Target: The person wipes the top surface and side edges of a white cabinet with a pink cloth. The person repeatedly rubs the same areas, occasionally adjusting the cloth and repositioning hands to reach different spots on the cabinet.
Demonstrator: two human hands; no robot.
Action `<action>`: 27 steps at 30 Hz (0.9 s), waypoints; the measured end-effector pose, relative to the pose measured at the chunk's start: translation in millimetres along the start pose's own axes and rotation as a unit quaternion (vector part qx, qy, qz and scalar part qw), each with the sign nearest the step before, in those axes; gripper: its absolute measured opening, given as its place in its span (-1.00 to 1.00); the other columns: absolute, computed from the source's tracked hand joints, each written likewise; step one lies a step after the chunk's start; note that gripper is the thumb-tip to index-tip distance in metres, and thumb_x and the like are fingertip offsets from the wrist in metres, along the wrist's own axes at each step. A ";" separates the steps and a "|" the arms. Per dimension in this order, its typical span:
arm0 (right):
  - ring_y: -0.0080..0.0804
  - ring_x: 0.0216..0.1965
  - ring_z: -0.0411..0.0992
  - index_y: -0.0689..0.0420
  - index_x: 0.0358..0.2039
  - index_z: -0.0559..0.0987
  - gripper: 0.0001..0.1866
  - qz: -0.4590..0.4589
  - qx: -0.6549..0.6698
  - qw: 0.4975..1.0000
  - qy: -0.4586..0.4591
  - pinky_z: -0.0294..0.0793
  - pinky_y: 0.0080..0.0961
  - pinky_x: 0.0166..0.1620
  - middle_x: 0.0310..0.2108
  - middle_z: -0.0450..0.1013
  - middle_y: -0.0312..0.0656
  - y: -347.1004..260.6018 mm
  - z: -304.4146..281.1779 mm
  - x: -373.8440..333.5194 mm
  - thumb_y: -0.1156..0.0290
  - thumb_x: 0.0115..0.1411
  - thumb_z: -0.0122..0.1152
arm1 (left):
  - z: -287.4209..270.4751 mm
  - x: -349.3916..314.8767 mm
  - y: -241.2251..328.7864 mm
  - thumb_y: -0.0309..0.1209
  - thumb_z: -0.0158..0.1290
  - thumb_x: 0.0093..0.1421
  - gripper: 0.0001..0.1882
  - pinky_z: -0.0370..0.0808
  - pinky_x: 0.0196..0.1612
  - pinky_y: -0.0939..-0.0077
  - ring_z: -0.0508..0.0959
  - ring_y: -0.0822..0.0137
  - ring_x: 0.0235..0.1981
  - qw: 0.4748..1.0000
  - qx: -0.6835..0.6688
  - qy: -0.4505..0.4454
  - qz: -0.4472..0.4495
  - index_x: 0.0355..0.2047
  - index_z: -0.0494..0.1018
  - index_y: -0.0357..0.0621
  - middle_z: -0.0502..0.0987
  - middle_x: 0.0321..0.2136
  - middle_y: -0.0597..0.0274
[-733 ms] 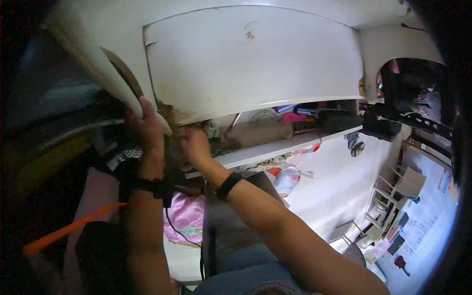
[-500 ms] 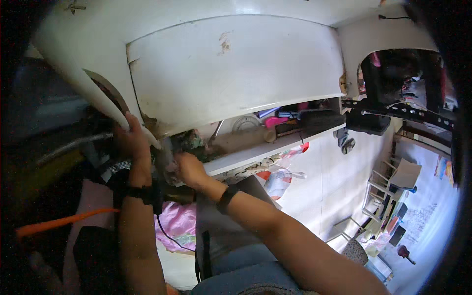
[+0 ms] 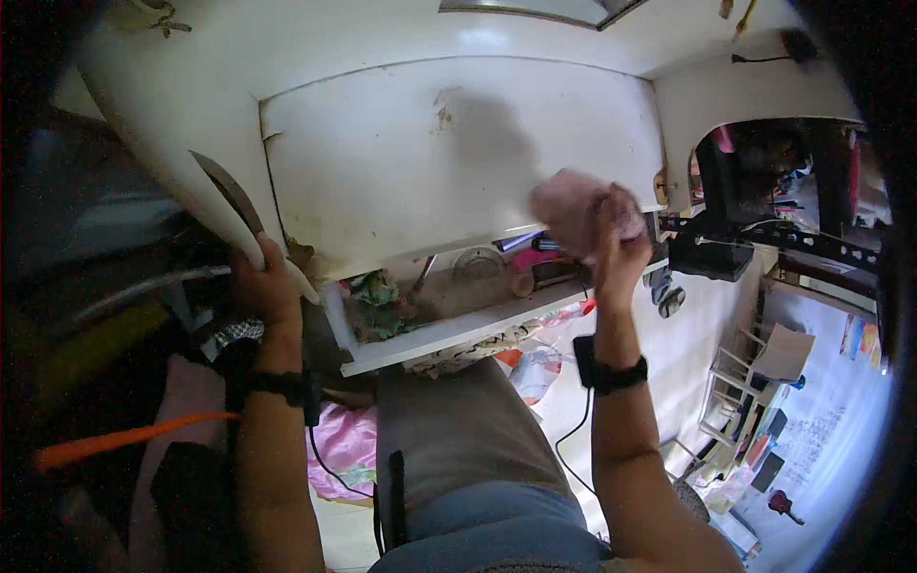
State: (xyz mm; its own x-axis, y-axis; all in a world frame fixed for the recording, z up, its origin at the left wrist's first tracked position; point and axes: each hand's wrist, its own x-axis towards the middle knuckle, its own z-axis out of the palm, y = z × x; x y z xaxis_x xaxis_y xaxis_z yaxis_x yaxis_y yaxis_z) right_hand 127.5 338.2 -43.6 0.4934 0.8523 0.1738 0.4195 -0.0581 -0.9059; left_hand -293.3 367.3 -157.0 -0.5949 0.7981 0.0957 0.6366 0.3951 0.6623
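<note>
My right hand is closed on a crumpled pinkish cloth, held up in front of the white cabinet panel, close to its lower right edge. Motion blurs the cloth a little. At the left, my left hand is wrapped round the curved white edge of the furniture, just below a dark, narrow curved slot. Between the hands is a pulled-out white drawer. It holds a green patterned bundle, a pink item and a round clear lid-like piece.
A dark metal rail and an arched dark opening stand at the right. Under the drawer lie a pink shiny bag and a red and white plastic packet. An orange strap crosses at the lower left. Chairs stand farther right.
My right hand has moved from the drawer's left end up and to the right, with the pinkish cloth in it. My left hand stays at the white edge.
</note>
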 end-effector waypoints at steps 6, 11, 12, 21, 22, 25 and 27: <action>0.02 0.16 0.21 0.08 0.04 0.50 -0.49 -0.216 -0.439 0.869 0.069 0.05 0.10 0.24 0.08 0.37 -0.04 82.3 63.4 0.8 0.05 0.16 0.10 | 15.3 -2.1 -20.0 -0.13 -0.02 0.26 -0.56 0.47 -0.17 0.13 0.55 -0.11 -0.21 0.998 -0.006 0.058 0.007 -0.13 0.46 -0.33 0.55 -0.25 -0.17; 0.11 0.15 0.27 0.07 -0.47 0.64 -0.70 -0.169 -0.230 0.950 -0.130 0.14 0.20 0.17 0.14 0.31 0.02 7.3 178.6 -92.7 0.08 -0.02 0.25 | 18.0 9.5 -40.0 -0.14 -0.05 0.30 -0.55 0.47 -0.13 0.14 0.54 -0.06 -0.18 0.988 -0.015 0.020 0.150 -0.08 0.45 -0.35 0.54 -0.20 -0.17; 0.27 0.31 -0.01 0.00 -0.37 0.65 -0.69 -0.182 -0.273 0.928 -0.174 -0.09 0.35 0.24 0.28 0.13 0.01 -16.5 203.5 -113.7 0.06 -0.03 0.27 | 15.4 11.7 -41.2 -0.14 -0.05 0.30 -0.54 0.47 -0.12 0.14 0.54 -0.06 -0.17 0.987 0.016 0.014 0.158 -0.07 0.44 -0.35 0.53 -0.18 -0.17; 0.21 0.35 -0.13 -0.29 0.13 0.42 -0.33 -0.370 -0.226 0.845 -0.312 -0.14 0.28 0.28 0.36 -0.01 -0.18 44.3 150.4 -83.3 -0.04 -0.05 0.30 | -7.3 1.9 3.3 -0.02 -0.04 0.28 -0.45 0.51 -0.23 0.15 0.58 -0.05 -0.30 0.997 -0.078 -0.007 -0.005 -0.13 0.45 -0.40 0.58 -0.31 -0.14; 0.20 0.36 -0.15 -0.31 0.14 0.42 -0.32 -0.334 -0.280 0.835 -0.336 -0.14 0.27 0.29 0.37 -0.02 -0.17 59.8 120.0 -66.3 -0.04 -0.06 0.30 | -9.6 0.7 6.4 -0.02 -0.04 0.28 -0.45 0.51 -0.24 0.14 0.59 -0.04 -0.32 0.999 -0.040 -0.010 -0.009 -0.14 0.45 -0.39 0.58 -0.33 -0.13; 0.19 0.27 0.08 -0.11 0.13 0.41 -0.36 -0.347 -0.511 0.774 -0.141 0.06 0.19 0.24 0.23 0.18 -0.03 97.9 40.5 3.4 0.06 0.00 0.26 | -11.1 -1.2 8.2 -0.02 -0.02 0.26 -0.45 0.52 -0.28 0.12 0.60 -0.04 -0.36 1.000 0.016 -0.005 -0.014 -0.15 0.46 -0.38 0.59 -0.36 -0.11; 0.17 0.10 0.26 -0.01 0.24 0.27 -0.31 -0.217 -0.462 0.853 -0.107 0.11 0.11 0.21 0.17 0.21 0.06 117.9 -13.6 59.4 0.00 0.13 0.09 | -7.7 -1.4 5.9 -0.03 0.00 0.25 -0.46 0.52 -0.29 0.11 0.60 -0.06 -0.37 0.999 -0.019 0.009 -0.026 -0.16 0.46 -0.38 0.60 -0.35 -0.12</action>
State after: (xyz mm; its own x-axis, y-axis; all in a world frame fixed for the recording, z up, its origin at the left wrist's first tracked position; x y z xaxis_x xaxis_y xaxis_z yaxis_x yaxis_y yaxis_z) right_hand 216.5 374.9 -134.8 0.0303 0.9677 0.2504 0.9977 -0.0140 -0.0664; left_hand -292.4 365.0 -147.5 -0.6357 0.7683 0.0745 0.5858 0.4173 0.6948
